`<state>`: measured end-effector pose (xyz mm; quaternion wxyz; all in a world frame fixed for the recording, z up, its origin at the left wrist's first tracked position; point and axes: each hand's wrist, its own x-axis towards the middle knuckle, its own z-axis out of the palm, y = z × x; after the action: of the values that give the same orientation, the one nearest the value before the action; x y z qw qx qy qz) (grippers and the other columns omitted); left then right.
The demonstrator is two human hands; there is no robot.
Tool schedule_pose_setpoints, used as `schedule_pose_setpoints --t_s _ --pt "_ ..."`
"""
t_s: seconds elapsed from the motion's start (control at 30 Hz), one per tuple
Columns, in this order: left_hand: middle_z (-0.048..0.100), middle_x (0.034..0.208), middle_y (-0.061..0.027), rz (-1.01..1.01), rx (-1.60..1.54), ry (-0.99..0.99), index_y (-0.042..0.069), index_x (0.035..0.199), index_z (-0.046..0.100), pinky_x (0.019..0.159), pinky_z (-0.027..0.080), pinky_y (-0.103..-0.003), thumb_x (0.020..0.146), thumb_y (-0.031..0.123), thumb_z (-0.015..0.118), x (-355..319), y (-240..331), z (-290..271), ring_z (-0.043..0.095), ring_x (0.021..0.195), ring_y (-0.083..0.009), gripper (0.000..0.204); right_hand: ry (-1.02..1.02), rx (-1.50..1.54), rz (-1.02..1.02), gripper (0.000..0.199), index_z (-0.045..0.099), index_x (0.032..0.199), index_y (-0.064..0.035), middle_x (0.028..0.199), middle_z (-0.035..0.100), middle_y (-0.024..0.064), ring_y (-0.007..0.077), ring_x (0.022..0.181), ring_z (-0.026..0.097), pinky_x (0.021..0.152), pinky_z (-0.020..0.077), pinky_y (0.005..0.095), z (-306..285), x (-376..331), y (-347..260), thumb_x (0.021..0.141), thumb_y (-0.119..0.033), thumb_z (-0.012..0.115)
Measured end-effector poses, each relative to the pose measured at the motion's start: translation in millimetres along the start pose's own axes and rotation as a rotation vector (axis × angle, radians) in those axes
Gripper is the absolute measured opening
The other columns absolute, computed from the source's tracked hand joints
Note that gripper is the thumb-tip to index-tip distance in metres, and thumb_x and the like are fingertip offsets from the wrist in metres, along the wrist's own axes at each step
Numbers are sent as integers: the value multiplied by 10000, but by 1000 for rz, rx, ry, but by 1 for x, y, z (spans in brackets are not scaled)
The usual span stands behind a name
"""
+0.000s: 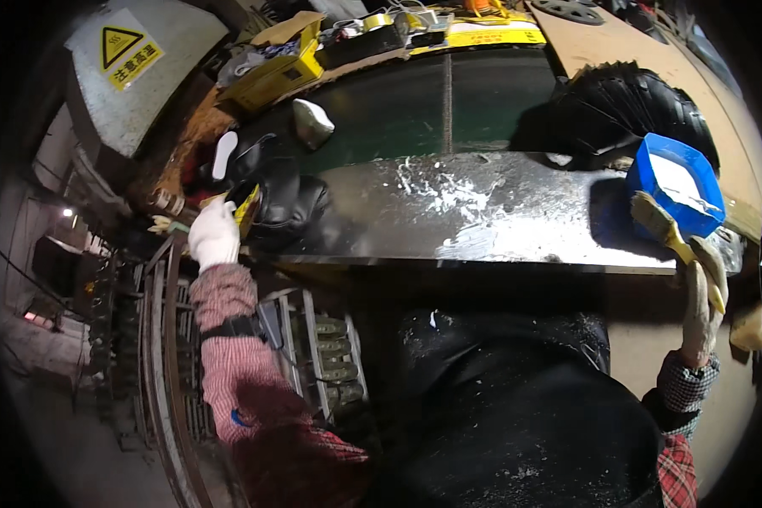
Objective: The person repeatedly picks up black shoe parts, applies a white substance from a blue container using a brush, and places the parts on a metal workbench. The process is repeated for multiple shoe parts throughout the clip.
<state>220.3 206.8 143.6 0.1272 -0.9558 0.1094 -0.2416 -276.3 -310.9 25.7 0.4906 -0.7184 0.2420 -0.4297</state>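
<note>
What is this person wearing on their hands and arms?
Both hands wear pale work gloves: the left hand a clean whitish one, the right hand a grubbier, yellowed one. The sleeves are red-and-white check, with a dark band round the left forearm and a darker checked cuff at the right wrist.

— At the left end of the metal sheet (516, 220)?
— Left hand (213, 234), touching the shoe upper (284, 203); behind it, a shoe last (312, 123).
— At the right end?
— Tub (677, 182) on the sheet's corner; brush (665, 227) against its front, held in the right hand (703, 296). Behind the tub, piled soles (626, 102).
</note>
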Motion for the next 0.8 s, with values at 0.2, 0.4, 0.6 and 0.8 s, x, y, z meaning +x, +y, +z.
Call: schedule_pose_setpoints --t_s 0.2,0.4,0.6,0.8 --pt "716 1064 -182 -24 135 -129 105 1114 685 844 537 -519 1007 307 499 4 1 1 691 988 -393 295 13 -95 -14 347 577 1343 18 1165 654 89 115 911 618 802 500 239 -20 0 10 1033 -139 575" --pt "704 1128 -180 -107 56 2 116 1157 677 899 533 -496 1017 353 493 -7 13 -23 673 1079 -360 331 33 -30 9 350 569 1347 27 1231 634 105 135 990 634 848 512 256 -36 -2 17 1031 -122 570" --pt "681 1224 -178 -219 -3 116 90 1225 669 959 511 -448 1020 367 464 -5 -12 -37 646 1136 -361 401 14 4 -15 347 571 1347 20 1229 641 103 130 989 632 849 512 252 -34 5 25 1029 -117 573" --pt "697 1214 -131 -170 -34 520 46 1244 662 961 511 -393 993 251 574 -74 6 -77 661 1067 -288 336 106 -103 -262 314 586 1322 36 1294 605 97 155 1146 587 998 463 279 -67 28 28 1058 -118 514"
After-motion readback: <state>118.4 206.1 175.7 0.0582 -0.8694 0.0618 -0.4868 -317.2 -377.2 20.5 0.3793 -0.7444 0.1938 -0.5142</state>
